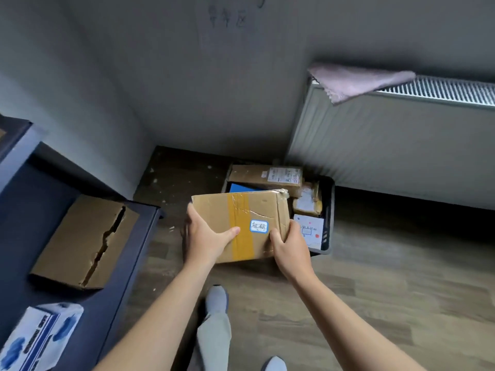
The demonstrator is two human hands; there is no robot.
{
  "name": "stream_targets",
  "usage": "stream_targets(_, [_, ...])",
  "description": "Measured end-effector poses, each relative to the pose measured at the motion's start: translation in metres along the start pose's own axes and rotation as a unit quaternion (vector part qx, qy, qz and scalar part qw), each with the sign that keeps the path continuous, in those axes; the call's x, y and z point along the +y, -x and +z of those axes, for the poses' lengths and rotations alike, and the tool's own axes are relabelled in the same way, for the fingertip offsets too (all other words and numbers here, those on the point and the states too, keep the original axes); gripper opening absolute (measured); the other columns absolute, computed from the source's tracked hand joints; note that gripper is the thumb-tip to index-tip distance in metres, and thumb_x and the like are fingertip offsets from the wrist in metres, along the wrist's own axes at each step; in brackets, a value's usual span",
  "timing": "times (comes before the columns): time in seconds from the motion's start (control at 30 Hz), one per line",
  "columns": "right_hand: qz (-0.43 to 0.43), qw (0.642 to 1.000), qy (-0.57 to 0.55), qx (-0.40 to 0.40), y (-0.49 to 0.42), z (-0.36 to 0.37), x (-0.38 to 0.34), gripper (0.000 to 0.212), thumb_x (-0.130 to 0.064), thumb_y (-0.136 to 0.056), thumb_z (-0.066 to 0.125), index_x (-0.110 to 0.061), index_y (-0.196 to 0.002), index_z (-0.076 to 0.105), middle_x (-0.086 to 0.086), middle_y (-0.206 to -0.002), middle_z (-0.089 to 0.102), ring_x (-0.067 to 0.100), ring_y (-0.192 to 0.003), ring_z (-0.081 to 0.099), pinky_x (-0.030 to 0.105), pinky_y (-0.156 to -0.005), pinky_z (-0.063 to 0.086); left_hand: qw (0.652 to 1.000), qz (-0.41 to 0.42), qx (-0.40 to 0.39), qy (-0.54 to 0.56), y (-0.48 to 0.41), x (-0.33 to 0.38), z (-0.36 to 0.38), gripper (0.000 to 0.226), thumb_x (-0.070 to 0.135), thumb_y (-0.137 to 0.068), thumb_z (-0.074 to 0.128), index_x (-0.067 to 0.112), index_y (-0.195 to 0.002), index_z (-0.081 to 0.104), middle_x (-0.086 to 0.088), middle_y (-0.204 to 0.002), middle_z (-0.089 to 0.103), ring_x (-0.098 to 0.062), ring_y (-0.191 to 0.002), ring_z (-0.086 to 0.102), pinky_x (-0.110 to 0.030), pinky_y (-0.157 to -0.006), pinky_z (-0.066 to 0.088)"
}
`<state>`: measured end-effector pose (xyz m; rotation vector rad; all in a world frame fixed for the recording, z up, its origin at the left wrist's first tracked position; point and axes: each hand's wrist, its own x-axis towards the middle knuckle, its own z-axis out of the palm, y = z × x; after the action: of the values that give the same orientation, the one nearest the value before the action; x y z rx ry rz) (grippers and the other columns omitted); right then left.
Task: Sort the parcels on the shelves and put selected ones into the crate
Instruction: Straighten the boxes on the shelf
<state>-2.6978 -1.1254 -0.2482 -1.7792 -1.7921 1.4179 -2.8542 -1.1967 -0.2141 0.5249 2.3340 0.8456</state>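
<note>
I hold one cardboard box [242,212] in both hands, over the near end of the crate [329,210]. I cannot tell whether it rests on anything beneath it. My left hand [206,236] grips its left edge, with the thumb laid across the top face and the fingers wrapped out of sight behind. My right hand [290,250] grips the near right corner, thumb on top and fingers curled under. The box has one yellow tape strip [242,245] down its face and one small blue-edged sticker [259,226] beside the tape. Its far right corner is crumpled. The dark crate stands on the wood floor [375,303], just in front of the radiator [388,151]. Inside it I count four things: a long brown parcel [265,176] at the far end, a blue item [241,189] half hidden by my box, a small taped parcel [306,200], and a white parcel [308,228] with handwriting. To my left is the dark blue shelf [128,263], which carries one flat box [85,242] torn open along its top. One white-and-blue carton [40,336] sits nearer me, at the lower left. One pale cloth [353,81] is draped over the radiator's left corner. Below my arms, both my feet show in grey socks [217,298].
</note>
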Motion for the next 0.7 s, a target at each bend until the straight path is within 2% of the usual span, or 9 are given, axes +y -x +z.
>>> stream_targets(0.23, [0.071, 0.996, 0.02, 0.059, -0.091, 0.019, 0.023, 0.025, -0.028, -0.094, 0.051, -0.01, -0.112, 0.051, 0.007, -0.113, 0.052, 0.02, -0.102, 0.045, 0.034, -0.086, 0.039, 0.995, -0.004, -0.092, -0.042, -0.1, 0.001, 0.07, 0.113, 0.04, -0.066, 0.085, 0.017, -0.147, 0.011, -0.009, -0.141, 0.042, -0.028, -0.131, 0.039, -0.045, -0.105, 0.039])
stream_targets(0.43, [0.132, 0.989, 0.024, 0.068, -0.155, 0.031, 0.053, 0.025, -0.027, -0.095, 0.05, -0.011, -0.114, 0.049, 0.004, -0.111, 0.045, 0.019, -0.092, 0.043, 0.032, -0.078, 0.034, 0.989, -0.014, -0.135, -0.056, -0.158, -0.004, 0.13, 0.103, 0.037, -0.069, 0.084, 0.015, -0.144, 0.017, -0.008, -0.14, 0.043, -0.027, -0.129, 0.043, -0.042, -0.104, 0.041])
stream_targets(0.6, [0.154, 0.985, 0.015, 0.08, -0.201, 0.019, 0.089, 0.024, -0.022, -0.09, 0.052, -0.01, -0.112, 0.052, 0.009, -0.114, 0.054, 0.024, -0.094, 0.052, 0.032, -0.076, 0.038, 0.984, -0.037, -0.17, -0.039, -0.175, -0.009, 0.181, 0.078, 0.032, -0.079, 0.077, 0.014, -0.134, 0.025, -0.007, -0.133, 0.047, -0.024, -0.119, 0.048, -0.032, -0.088, 0.039])
stream_targets(0.7, [0.143, 0.985, 0.033, 0.087, -0.232, -0.004, 0.105, 0.04, -0.025, -0.084, 0.053, -0.016, -0.123, 0.053, 0.008, -0.115, 0.057, 0.027, -0.098, 0.056, 0.039, -0.081, 0.049, 0.983, -0.08, -0.163, 0.028, -0.173, -0.006, 0.209, 0.079, 0.026, -0.082, 0.074, 0.02, -0.138, 0.019, -0.001, -0.123, 0.05, -0.017, -0.102, 0.049, -0.031, -0.083, 0.04])
